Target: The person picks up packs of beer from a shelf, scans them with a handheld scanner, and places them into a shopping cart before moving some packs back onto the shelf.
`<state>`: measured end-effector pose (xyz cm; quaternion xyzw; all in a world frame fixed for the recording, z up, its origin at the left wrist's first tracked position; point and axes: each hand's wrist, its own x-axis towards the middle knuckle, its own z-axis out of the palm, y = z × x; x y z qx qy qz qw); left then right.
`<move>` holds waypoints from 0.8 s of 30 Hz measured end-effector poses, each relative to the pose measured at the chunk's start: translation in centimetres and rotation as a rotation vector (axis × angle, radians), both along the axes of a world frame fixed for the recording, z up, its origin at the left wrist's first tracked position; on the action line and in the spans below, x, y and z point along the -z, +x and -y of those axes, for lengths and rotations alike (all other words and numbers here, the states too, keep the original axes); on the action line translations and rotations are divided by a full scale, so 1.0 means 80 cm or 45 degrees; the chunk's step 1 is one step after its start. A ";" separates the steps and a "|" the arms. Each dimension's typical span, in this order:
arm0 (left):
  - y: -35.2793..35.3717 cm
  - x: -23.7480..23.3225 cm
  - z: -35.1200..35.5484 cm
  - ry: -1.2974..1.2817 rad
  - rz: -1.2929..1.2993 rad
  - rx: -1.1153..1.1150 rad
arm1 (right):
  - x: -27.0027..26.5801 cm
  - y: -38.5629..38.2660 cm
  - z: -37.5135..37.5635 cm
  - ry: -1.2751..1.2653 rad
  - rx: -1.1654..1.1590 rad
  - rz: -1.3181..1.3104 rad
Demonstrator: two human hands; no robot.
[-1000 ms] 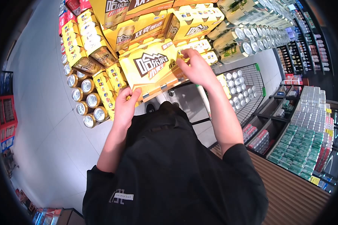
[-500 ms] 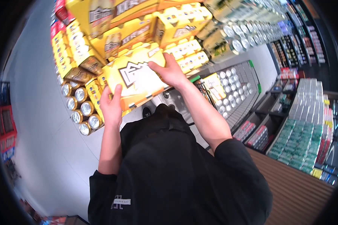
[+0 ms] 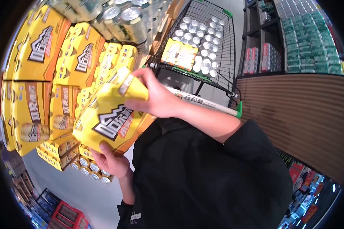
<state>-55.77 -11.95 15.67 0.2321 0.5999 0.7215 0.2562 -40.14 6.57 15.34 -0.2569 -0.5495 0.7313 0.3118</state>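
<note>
Between my two hands is a yellow beer multipack (image 3: 99, 110), a carton with a dark mountain-shaped logo, held tilted in front of my body. My right hand (image 3: 160, 95) grips its upper right end, thumb across the printed face. The fingers of my left hand (image 3: 112, 162) are closed round the lower edge, the thumb on the face. Stacked matching yellow cartons (image 3: 34, 101) stand just left of the held pack. To the right of it is a shopping cart (image 3: 231, 49) holding many silver-topped cans (image 3: 206, 49) and a smaller yellow pack (image 3: 179, 53).
The cart's white handle (image 3: 206, 103) passes just beyond my right forearm. Large cans (image 3: 132, 23) rise at the top. A brown slatted counter (image 3: 294, 118) and shelves of green packs (image 3: 309, 45) line the right. Loose gold cans (image 3: 90, 168) sit low on the left.
My view has turned right, bringing the cart nearer the middle. The multipack is now tilted more steeply, its right end raised, and both hands still hold it.
</note>
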 end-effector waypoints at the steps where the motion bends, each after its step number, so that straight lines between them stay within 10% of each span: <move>1: 0.007 0.002 -0.016 -0.006 -0.030 0.153 | 0.001 0.027 -0.003 -0.016 0.139 0.075; 16: 0.253 0.191 -0.382 -0.359 -0.330 1.079 | 0.122 0.367 -0.151 -0.651 1.030 0.350; 24: 0.343 0.325 -0.472 -0.711 0.147 1.296 | 0.270 0.438 -0.216 -1.129 1.250 0.398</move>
